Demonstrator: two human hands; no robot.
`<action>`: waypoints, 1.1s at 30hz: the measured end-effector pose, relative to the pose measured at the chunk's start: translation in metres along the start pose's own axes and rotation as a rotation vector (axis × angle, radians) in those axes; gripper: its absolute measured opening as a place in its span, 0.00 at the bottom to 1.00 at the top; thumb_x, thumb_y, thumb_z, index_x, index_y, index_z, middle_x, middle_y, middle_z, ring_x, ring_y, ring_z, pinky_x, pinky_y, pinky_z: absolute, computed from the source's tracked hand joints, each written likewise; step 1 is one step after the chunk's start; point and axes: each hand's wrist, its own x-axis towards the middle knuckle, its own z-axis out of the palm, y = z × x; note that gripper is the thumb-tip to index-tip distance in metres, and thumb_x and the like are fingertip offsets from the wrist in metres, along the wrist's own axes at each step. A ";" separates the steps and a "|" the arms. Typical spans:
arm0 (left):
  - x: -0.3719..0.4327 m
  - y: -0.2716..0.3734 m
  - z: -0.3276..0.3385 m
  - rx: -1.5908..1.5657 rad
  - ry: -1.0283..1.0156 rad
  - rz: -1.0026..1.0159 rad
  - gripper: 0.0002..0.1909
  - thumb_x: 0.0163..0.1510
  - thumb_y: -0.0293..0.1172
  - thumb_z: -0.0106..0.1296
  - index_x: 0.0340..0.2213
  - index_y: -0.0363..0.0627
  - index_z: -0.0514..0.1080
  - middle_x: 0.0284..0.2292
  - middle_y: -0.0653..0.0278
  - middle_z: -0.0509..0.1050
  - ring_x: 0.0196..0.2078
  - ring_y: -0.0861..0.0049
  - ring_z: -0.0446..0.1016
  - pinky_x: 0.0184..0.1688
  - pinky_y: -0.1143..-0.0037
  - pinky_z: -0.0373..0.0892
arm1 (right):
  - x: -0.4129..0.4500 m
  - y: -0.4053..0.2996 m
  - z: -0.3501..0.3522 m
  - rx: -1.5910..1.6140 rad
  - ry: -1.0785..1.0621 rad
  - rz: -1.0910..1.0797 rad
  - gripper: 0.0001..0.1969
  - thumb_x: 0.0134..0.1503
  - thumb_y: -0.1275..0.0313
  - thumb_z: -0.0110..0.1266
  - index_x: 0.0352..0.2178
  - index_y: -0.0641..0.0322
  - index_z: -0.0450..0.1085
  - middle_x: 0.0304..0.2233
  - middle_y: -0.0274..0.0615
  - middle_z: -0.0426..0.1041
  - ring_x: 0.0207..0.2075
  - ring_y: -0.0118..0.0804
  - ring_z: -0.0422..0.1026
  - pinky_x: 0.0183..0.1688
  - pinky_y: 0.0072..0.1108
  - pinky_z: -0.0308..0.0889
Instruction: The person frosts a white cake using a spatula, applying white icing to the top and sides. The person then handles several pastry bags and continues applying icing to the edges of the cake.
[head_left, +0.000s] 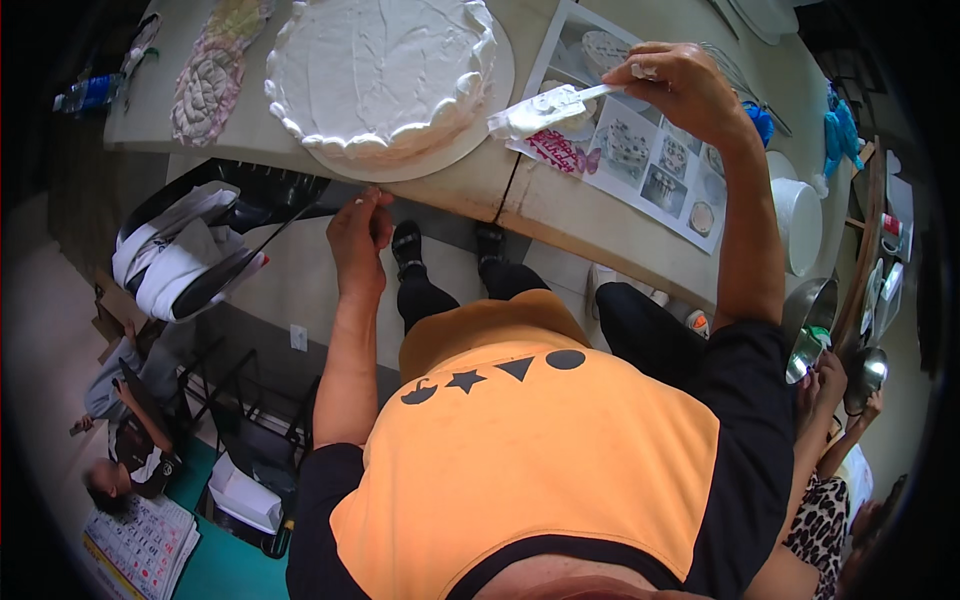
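Note:
My right hand (679, 86) grips the white handle of a spatula (544, 111) whose blade is thickly covered in white frosting; some frosting clings to my fingers. The blade is over the corner of a printed photo sheet (679, 217) that shows decorated cakes. Beside it is a pink cake topper (555, 148) with lettering and a butterfly. A round white-frosted cake (382, 67) with a piped border rests on a white round board (420, 169) to the left. My left hand (361, 232) is off the table's front edge, just below the cake, fingers curled; whether it holds anything is unclear.
A quilted cloth (208, 90) lies at the left of the table (600, 240). On the right are a whisk (727, 67), white foam rounds (799, 225) and blue piping bags (840, 135). Co-workers' hands (825, 379) hold metal bowls (814, 315). A chair (255, 202) with cloth stands below left.

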 end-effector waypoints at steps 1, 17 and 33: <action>-0.002 0.000 -0.001 -0.006 -0.010 0.010 0.11 0.53 0.34 0.46 0.24 0.39 0.70 0.12 0.72 0.58 0.13 0.88 0.51 0.15 0.84 0.45 | -0.001 -0.003 0.000 -0.003 -0.004 -0.039 0.05 0.46 0.78 0.57 0.28 0.61 0.76 0.25 0.39 0.75 0.26 0.37 0.74 0.29 0.22 0.69; -0.013 0.014 -0.032 0.049 -0.034 -0.074 0.13 0.48 0.33 0.46 0.33 0.39 0.72 0.15 0.70 0.65 0.12 0.89 0.55 0.14 0.86 0.48 | -0.022 -0.040 0.026 0.060 0.132 -0.036 0.07 0.46 0.78 0.56 0.30 0.59 0.76 0.22 0.38 0.71 0.23 0.37 0.71 0.24 0.23 0.66; -0.002 0.030 -0.084 -0.068 0.013 0.071 0.08 0.50 0.28 0.46 0.32 0.40 0.70 0.16 0.74 0.64 0.14 0.93 0.54 0.15 0.88 0.47 | -0.027 -0.079 0.030 -0.055 0.136 0.135 0.06 0.47 0.77 0.56 0.29 0.59 0.75 0.26 0.41 0.73 0.26 0.39 0.72 0.28 0.23 0.68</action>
